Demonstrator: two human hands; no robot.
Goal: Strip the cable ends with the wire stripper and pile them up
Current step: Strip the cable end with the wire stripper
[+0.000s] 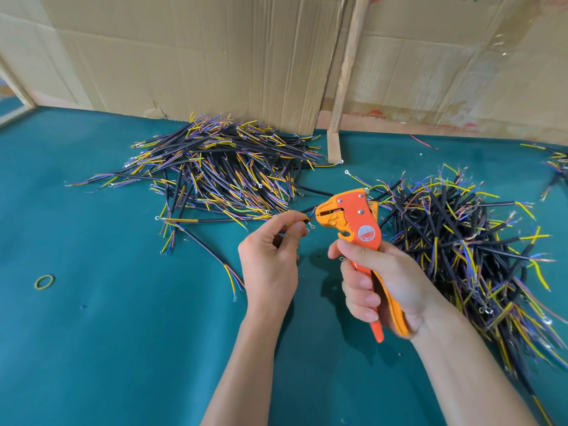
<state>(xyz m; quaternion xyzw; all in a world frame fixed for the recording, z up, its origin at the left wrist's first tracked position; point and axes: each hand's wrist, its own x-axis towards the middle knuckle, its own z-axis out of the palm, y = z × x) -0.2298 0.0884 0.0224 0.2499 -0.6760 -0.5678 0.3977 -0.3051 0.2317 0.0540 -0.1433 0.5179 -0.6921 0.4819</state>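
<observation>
Right hand (378, 284) grips one stripper (353, 222); left hand (270, 253) pinches one cable (302, 221); two piles (221, 170).

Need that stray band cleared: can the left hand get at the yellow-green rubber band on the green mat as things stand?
Probably not right away: the left hand is pinching a black cable at the orange wire stripper. The yellow-green rubber band lies unobstructed on the green mat.

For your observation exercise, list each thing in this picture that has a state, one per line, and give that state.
Left hand: pinches one cable near its end.
Right hand: grips the wire stripper's handles.
Wire stripper: held off the table, head at the cable's end.
Held cable: end at the stripper's head.
Left cable pile: heaped on the table.
Right cable pile: heaped on the table.
Rubber band: lying flat, apart.
</observation>
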